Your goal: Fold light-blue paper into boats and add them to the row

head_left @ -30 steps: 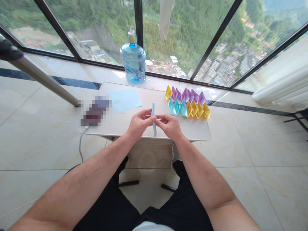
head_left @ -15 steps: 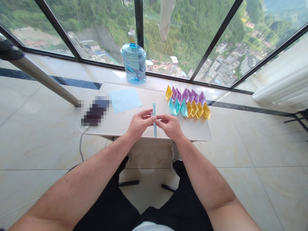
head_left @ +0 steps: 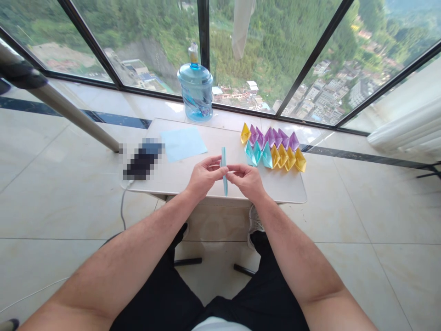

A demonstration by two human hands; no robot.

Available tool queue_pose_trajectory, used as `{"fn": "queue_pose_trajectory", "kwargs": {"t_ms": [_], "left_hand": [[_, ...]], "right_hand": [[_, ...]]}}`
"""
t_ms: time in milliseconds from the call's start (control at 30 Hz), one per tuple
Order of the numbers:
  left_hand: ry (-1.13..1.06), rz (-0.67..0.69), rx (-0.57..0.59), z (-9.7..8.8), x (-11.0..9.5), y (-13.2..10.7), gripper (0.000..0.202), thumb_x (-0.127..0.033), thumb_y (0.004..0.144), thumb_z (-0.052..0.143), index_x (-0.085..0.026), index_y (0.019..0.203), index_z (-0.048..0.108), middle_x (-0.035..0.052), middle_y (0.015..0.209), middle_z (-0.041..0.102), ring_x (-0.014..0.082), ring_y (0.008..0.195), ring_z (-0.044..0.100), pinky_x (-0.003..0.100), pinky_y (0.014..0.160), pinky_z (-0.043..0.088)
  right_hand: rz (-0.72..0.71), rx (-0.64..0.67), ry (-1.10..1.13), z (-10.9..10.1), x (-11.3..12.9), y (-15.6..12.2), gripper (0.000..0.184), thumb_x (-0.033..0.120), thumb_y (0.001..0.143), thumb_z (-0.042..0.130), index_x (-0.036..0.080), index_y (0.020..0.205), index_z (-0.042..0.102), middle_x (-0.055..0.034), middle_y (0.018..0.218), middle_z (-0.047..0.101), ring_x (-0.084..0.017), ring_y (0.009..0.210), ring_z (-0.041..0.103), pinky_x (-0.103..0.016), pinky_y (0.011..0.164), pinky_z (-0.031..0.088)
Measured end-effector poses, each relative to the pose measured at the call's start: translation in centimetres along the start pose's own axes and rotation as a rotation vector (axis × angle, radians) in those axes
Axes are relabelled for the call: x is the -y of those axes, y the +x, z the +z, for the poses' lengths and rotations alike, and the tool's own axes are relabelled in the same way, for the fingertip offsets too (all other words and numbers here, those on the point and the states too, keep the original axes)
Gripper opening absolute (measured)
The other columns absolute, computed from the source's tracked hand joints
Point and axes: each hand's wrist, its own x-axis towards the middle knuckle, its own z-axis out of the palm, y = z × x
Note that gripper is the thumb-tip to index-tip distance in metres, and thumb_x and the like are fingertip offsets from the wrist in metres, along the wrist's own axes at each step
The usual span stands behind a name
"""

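A narrow strip of folded blue paper is held edge-on above the front of the white table. My left hand pinches it from the left between thumb and fingers. From the right, my right hand grips the same folded paper near its middle. The fingertips of both hands nearly meet there and hide part of the folds. A flat light-blue sheet lies on the table beyond my left hand. Folded paper boats in purple, turquoise and yellow stand in two rows beyond my right hand.
A large blue water bottle stands behind the table by the window. At the table's left lies a blurred-out object with a grey cable. A slanting pole rises at the left, and a white curtain hangs at the right.
The whole view has shifted slightly, so things appear a little further right. Both hands keep the same hold on the folded paper.
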Motion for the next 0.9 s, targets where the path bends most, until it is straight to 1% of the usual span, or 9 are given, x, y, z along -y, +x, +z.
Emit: {"fn": "queue_pose_trajectory", "kwargs": {"t_ms": [100,333,433,500,567,633,700,767,900], "left_hand": [[0.003,0.004,-0.01,-0.1,0.1,0.1,0.067,-0.039,0.054,0.094,-0.013,0.112,0.071,0.0095,0.1,0.071,0.0251,0.091,0.07,0.043,0.08,0.06],[0.026,0.002,0.013,-0.1,0.4,0.1,0.068,-0.039,0.057,0.092,-0.014,0.116,0.069,0.0116,0.105,0.072,0.0255,0.092,0.07,0.042,0.079,0.059],[0.17,0.052,-0.023,-0.6,0.3,0.5,0.059,-0.045,0.068,0.083,-0.017,0.118,0.071,0.0119,0.111,0.073,0.0282,0.1,0.069,0.045,0.088,0.056],[0.393,0.187,-0.113,-1.6,-0.2,1.2,0.047,-0.046,0.077,0.075,-0.019,0.115,0.074,0.0121,0.119,0.072,0.0301,0.11,0.066,0.046,0.101,0.049],[0.683,0.36,-0.234,-3.2,-1.1,2.1,0.043,-0.042,0.078,0.073,-0.018,0.114,0.075,0.0134,0.124,0.07,0.0331,0.122,0.059,0.048,0.113,0.038],[0.907,0.445,-0.304,-5.2,-1.9,3.1,0.04,-0.04,0.08,0.07,-0.02,0.115,0.075,0.0138,0.127,0.068,0.0353,0.13,0.053,0.052,0.119,0.027],[1.045,0.427,-0.388,-7.3,-2.5,4.0,0.041,-0.041,0.081,0.069,-0.024,0.118,0.074,0.0129,0.139,0.062,0.0381,0.138,0.045,0.06,0.122,0.011],[1.108,0.361,-0.398,-9.0,-2.6,4.6,0.046,-0.044,0.08,0.071,-0.026,0.122,0.072,0.0131,0.148,0.055,0.0417,0.142,0.038,0.067,0.12,0.0],[1.134,0.278,-0.373,-10.9,-2.4,5.0,0.051,-0.047,0.079,0.071,-0.026,0.126,0.07,0.015,0.153,0.049,0.0444,0.144,0.033,0.073,0.117,0.002]], "right_hand": [[-0.006,0.0,-0.015,0.1,0.1,-0.1,0.037,0.046,0.07,0.081,0.019,0.095,0.076,-0.0042,0.08,0.077,-0.019,0.073,0.072,-0.03,0.066,0.058],[-0.002,-0.009,0.011,0.4,0.2,-0.2,0.03,0.038,0.07,0.079,0.017,0.091,0.074,-0.005,0.082,0.078,-0.018,0.07,0.071,-0.03,0.066,0.058],[-0.013,-0.066,-0.006,0.6,0.3,-0.3,0.025,0.034,0.071,0.074,0.018,0.09,0.074,-0.0052,0.081,0.078,-0.02,0.075,0.073,-0.032,0.07,0.06],[-0.012,-0.112,-0.038,0.7,0.3,-0.3,0.021,0.032,0.072,0.07,0.018,0.087,0.075,-0.0048,0.08,0.078,-0.021,0.074,0.074,-0.032,0.068,0.06],[-0.004,-0.141,-0.054,0.8,0.1,-0.1,0.019,0.031,0.073,0.067,0.018,0.084,0.074,-0.0046,0.079,0.078,-0.021,0.073,0.073,-0.031,0.065,0.059],[0.003,-0.149,-0.05,0.8,-0.1,0.0,0.018,0.032,0.073,0.066,0.019,0.083,0.074,-0.0047,0.078,0.078,-0.022,0.073,0.073,-0.031,0.064,0.058],[0.008,-0.14,-0.04,0.8,-0.4,0.0,0.018,0.032,0.072,0.067,0.019,0.083,0.074,-0.0047,0.078,0.078,-0.022,0.073,0.073,-0.031,0.064,0.058],[0.011,-0.128,-0.031,0.9,-0.5,0.0,0.018,0.03,0.072,0.067,0.018,0.084,0.074,-0.0046,0.078,0.078,-0.022,0.072,0.073,-0.031,0.064,0.058],[0.022,-0.123,-0.022,1.0,-0.6,0.0,0.017,0.029,0.072,0.067,0.018,0.084,0.074,-0.0042,0.078,0.077,-0.022,0.072,0.073,-0.031,0.064,0.057]]}}
